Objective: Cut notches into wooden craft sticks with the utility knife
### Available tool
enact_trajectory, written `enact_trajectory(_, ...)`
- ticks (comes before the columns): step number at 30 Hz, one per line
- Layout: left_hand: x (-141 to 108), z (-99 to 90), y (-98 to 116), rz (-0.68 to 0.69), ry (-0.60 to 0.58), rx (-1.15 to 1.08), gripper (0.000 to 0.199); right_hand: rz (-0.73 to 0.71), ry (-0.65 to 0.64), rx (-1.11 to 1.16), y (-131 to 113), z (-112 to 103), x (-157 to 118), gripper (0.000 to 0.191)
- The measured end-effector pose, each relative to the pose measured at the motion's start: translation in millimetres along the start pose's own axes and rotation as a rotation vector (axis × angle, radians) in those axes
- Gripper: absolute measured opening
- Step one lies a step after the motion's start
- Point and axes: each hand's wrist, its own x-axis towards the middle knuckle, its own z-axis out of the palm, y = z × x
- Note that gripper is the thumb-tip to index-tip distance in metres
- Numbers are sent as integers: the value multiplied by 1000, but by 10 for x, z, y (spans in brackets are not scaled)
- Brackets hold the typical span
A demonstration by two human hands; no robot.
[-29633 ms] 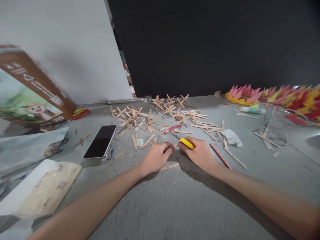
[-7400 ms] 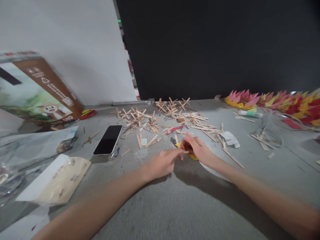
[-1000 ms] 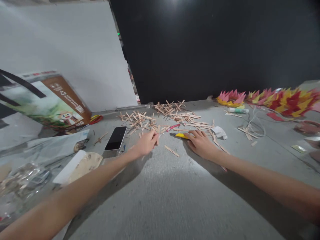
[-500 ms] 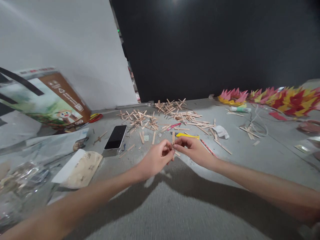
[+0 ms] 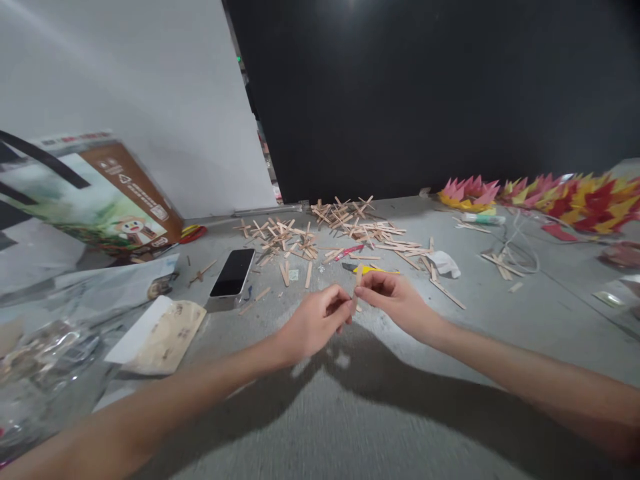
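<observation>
My right hand (image 5: 395, 298) pinches a short wooden craft stick (image 5: 359, 275), held upright between thumb and fingertips. To its left, my left hand (image 5: 317, 320) is closed, thumb against fingers; whatever it may hold is too small to make out. A slight gap separates the fingertips of the two hands. Just beyond the right fingers lies a yellow utility knife (image 5: 376, 269), partly covered by the hand and the stick. Farther back spreads a pile of craft sticks (image 5: 287, 237), many joined into crosses.
A smartphone (image 5: 233, 273) lies left of the hands, near a paper packet (image 5: 167, 337) and a printed bag (image 5: 120, 213). A crumpled tissue (image 5: 443, 264) rests on the right. Pink, yellow and red folded paper pieces (image 5: 590, 203) and a white cable (image 5: 511, 243) are at the far right.
The hands, together half a second ago, have drawn slightly apart. My right hand has shifted a little to the right with the craft stick, which has left the left hand's fingers.
</observation>
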Motion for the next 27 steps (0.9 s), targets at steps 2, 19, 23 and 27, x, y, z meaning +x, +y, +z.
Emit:
enact_trajectory(2, 24, -62, -62, -15, 23, 140, 29, -9, 2, -68, 43, -110, 28, 32)
enact_trajectory(19, 460, -1138, -992, -348, 265, 1132, 31, 251, -177, -907, 886, -2109, 79, 39)
enact_trajectory(23, 535, -1206, -1013, -397, 216, 1155, 31, 324, -420, -785, 767, -2183, 92, 44)
enact_trajectory(27, 553, -1224, -1007, -434, 194, 1166, 36, 321, -152, -689, 644, -2230, 273, 41)
